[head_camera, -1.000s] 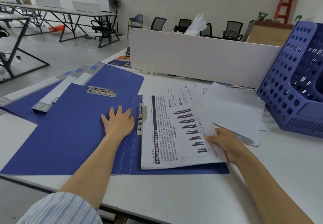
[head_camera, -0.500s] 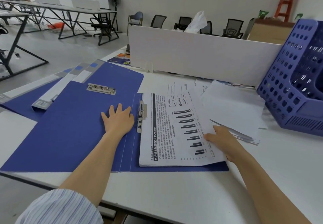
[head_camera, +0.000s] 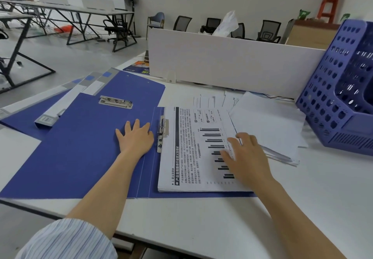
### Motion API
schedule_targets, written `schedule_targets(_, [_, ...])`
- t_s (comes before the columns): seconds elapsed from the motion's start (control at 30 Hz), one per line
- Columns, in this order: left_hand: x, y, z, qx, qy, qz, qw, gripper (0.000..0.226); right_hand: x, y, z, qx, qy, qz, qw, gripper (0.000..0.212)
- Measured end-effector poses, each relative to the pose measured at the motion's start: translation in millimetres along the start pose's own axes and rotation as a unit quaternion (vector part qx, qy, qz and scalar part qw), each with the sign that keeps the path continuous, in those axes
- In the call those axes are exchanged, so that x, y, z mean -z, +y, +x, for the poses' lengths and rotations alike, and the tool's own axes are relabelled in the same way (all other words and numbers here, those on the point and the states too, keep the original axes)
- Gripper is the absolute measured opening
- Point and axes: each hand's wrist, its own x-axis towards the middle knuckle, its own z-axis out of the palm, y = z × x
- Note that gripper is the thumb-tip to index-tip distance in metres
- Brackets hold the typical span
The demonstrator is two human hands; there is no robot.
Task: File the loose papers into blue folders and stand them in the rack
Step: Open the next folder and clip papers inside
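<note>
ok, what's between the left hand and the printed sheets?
Head view: the spine of the open blue folder and its metal clip, beside the printed sheets. The left hand lies flat.

— Noticed the finish on the folder [head_camera: 80, 147]?
— Looked matt, finely grained. Gleamed like bright metal at the clip [head_camera: 164, 129].
— Saw plain matt paper in the sheet [head_camera: 181, 157], printed black.
— Took the rack [head_camera: 327, 101] for perforated plastic, slightly glossy. Found the table [head_camera: 201, 218] smooth and matt, the sleeve [head_camera: 66, 240] striped cloth.
</note>
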Motion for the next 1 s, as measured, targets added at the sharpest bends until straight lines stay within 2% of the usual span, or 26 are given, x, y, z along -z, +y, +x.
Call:
schedule_targets(0.07, [0, 1, 0, 0.0, 0.004, 0.0, 1.0, 0.045, -2, -5, 0, 0.044, -0.037, 0.0, 0.998, 0.042])
schedule_targets(0.17, [0, 1, -1, 0.0, 0.023, -0.021, 0.999, 0.042, -15, -8, 0, 0.112, -0.094, 0.015, 0.989, 0.065])
schedule_targets(0.23, [0, 1, -1, -0.013, 0.06, -0.057, 0.996, 0.041, -21, -4, -2, 0.107, -0.145, 0.057, 0.982, 0.08])
schedule_targets(0.37, [3, 7, -3, -0.074, 0.165, -0.165, 0.97, 0.042, -27, -3, -1, 0.094, -0.146, 0.082, 0.981, 0.083])
schedule_targets(0.4, [5, 12, -4, -0.087, 0.16, -0.203, 0.962, 0.044, -27, -2, -2, 0.092, -0.146, 0.082, 0.982, 0.083])
schedule_targets(0.47, [5, 20, -2, -0.086, 0.075, -0.306, 0.945, 0.048, -29, -2, -2, 0.092, -0.149, 0.087, 0.981, 0.082])
schedule_targets(0.53, [9, 29, -2, -0.063, -0.02, -0.408, 0.911, 0.053, -30, -3, -2, 0.093, -0.152, 0.092, 0.98, 0.081])
schedule_targets(0.57, [11, 32, -1, -0.049, -0.042, -0.443, 0.894, 0.053, -31, -3, -1, 0.092, -0.153, 0.095, 0.979, 0.081])
schedule_targets(0.67, [17, 31, 0, -0.012, -0.053, -0.536, 0.842, 0.052, -31, -2, -1, 0.09, -0.154, 0.101, 0.979, 0.081])
schedule_targets(0.7, [19, 27, -1, -0.011, -0.046, -0.546, 0.836, 0.053, -31, -2, -1, 0.088, -0.152, 0.102, 0.979, 0.081])
schedule_targets(0.8, [26, 21, -13, -0.062, -0.026, -0.495, 0.867, 0.052, -30, -2, -2, 0.089, -0.152, 0.101, 0.979, 0.081])
schedule_targets(0.9, [35, 19, -37, -0.122, -0.049, -0.325, 0.937, 0.051, -30, -2, -2, 0.092, -0.153, 0.101, 0.979, 0.082])
schedule_targets(1.0, [33, 12, -57, -0.135, -0.053, -0.244, 0.959, 0.061, -31, -1, -1, 0.096, -0.15, 0.092, 0.98, 0.083])
